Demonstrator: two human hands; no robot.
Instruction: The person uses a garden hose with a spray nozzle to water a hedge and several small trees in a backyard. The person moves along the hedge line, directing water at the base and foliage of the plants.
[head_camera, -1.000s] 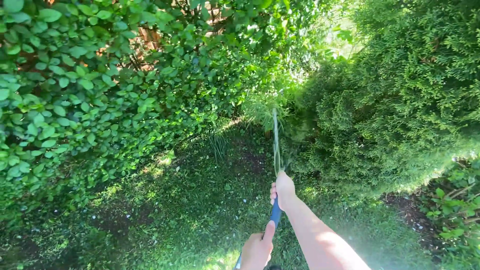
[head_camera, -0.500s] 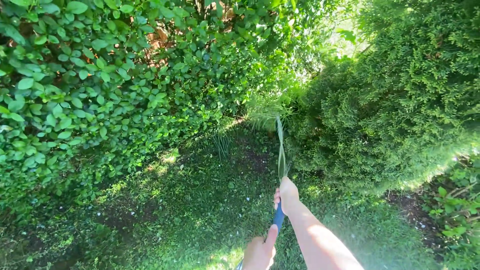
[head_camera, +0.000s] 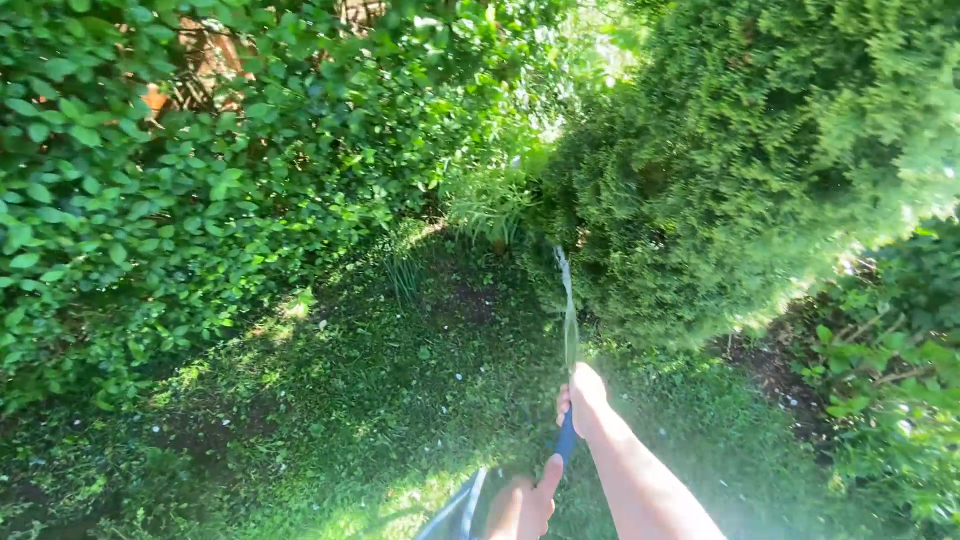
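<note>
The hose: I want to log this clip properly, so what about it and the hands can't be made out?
- Hose, head view: its end is hidden inside the right hand.
- Left hand: cut off by the bottom edge.
- Water stream: its landing spot blurs into the shrub.

Garden outdoors, leafy hedge (head_camera: 150, 200), dense conifer shrub (head_camera: 760, 150), grass (head_camera: 330, 420), bare soil patches, dappled sunlight
</note>
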